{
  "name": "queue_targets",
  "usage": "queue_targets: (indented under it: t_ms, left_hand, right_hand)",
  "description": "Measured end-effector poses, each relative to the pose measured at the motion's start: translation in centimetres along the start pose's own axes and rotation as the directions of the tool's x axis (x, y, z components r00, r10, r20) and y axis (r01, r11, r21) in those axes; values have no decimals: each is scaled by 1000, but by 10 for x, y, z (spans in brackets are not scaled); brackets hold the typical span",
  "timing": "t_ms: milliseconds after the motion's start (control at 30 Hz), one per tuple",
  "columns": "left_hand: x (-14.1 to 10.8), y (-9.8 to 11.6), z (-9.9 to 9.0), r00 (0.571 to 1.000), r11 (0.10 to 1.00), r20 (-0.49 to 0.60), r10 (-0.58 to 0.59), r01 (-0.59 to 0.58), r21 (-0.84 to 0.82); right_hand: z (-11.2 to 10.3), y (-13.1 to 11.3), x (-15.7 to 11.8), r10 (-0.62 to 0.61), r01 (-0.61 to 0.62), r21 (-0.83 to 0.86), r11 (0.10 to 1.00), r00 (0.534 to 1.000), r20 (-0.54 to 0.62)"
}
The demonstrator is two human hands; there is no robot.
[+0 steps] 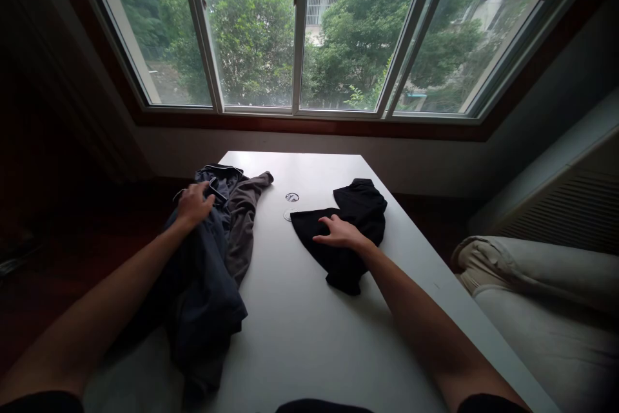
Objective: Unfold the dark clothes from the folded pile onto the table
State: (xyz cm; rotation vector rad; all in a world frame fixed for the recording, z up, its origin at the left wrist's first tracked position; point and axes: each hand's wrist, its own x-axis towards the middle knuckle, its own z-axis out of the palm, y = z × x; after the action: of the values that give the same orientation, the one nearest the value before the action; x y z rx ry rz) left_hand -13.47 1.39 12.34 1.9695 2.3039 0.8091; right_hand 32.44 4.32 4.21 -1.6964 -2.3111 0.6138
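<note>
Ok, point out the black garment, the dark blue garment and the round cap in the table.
black garment (355,207), head view, upper folded part beyond the right hand.
dark blue garment (207,290), head view, middle of the bunched cloth.
round cap (292,197), head view, its centre.

On the white table, the left hand rests at ten o'clock on a heap of dark blue and grey garments, fingers curled into the cloth. The right hand lies flat, fingers spread, on a black garment at one o'clock. A round cable grommet sits between them. The window spans twelve o'clock; a pale sofa sits at three.
</note>
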Motion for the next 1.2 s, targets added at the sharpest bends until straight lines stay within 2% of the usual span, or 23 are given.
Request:
queue_targets:
  t_ms: [33,67,133,200,233,267,300,400,433,533,600,667,733,800,833,867,900,967,1000,1033,1100,1167,1200]
  left_hand:
    - [-14,14,-1,975,983,125,181,-176,-51]
    - [-31,29,-4,892,933,277,357,-331,-138]
    - [-72,54,-12,604,794,520,604,-515,-323]
    - [-117,68,-23,320,681,646,693,-586,-439]
    - [-138,71,-29,236,660,690,685,-602,-449]
    - [-156,70,-37,199,655,719,666,-617,-436]
    - [-170,68,-44,202,666,742,639,-629,-402]
    - [-183,54,-70,329,781,814,479,-583,-224]
    - [-179,50,-79,343,827,845,410,-532,-185]
    - [-154,51,-99,301,914,902,310,-356,-195]
    - [-136,62,-101,370,912,848,380,-303,-277]
    - [-121,78,-87,531,895,721,446,-287,-342]
    - [-112,94,-61,659,897,616,432,-244,-368]
    - [-111,108,-28,694,902,597,402,-188,-389]
    - [-113,115,-12,692,900,603,397,-163,-405]
    - [-118,121,4,688,897,606,400,-158,-413]
    - [-125,128,18,679,891,603,419,-181,-415]
    - [-145,142,43,644,877,603,472,-268,-400]
    - [-156,150,54,630,869,601,493,-315,-382]
    - [-168,158,63,626,859,588,513,-370,-355]
    - [-188,177,79,625,825,545,559,-483,-292]
    - [-204,195,90,616,780,501,608,-583,-230]
    - [-209,203,93,594,750,492,636,-628,-211]
  right_hand:
    - [4,-8,-3,7,-8,-129,992,1000,-8]
    - [8,-16,-6,15,-15,-233,972,1000,-2]
    - [13,-26,-10,14,-7,-338,941,1000,18]
    - [15,-30,-12,-7,4,-326,946,1000,-8]
    - [14,-28,-12,-16,2,-286,958,999,-46]
    - [11,-26,-12,-22,0,-225,974,995,-97]
    - [8,-23,-10,-28,6,-144,990,987,-155]
    - [-5,-17,-5,-57,132,223,966,947,-316]
    - [-8,-18,-4,-53,199,374,906,929,-365]
    - [-13,-37,-9,19,342,736,584,901,-434]
    - [-11,-61,-24,9,359,832,422,916,-400]
    - [-8,-87,-44,-150,359,846,393,933,-327]
    - [-10,-107,-64,-459,366,827,427,875,-150]
    - [-16,-116,-74,-684,368,817,444,728,43]
    - [-20,-113,-73,-713,374,814,445,698,69]
    - [-24,-106,-67,-686,385,808,446,727,32]
    - [-28,-95,-58,-598,401,798,449,799,-65]
    - [-35,-60,-30,-269,403,772,491,914,-305]
    - [-38,-38,-14,-70,376,772,513,914,-399]
    - [-41,-16,1,130,316,776,545,883,-451]
    - [-48,29,24,455,104,757,645,743,-490]
    - [-55,67,37,606,-141,692,708,623,-494]
    - [-58,81,40,637,-224,663,714,599,-484]
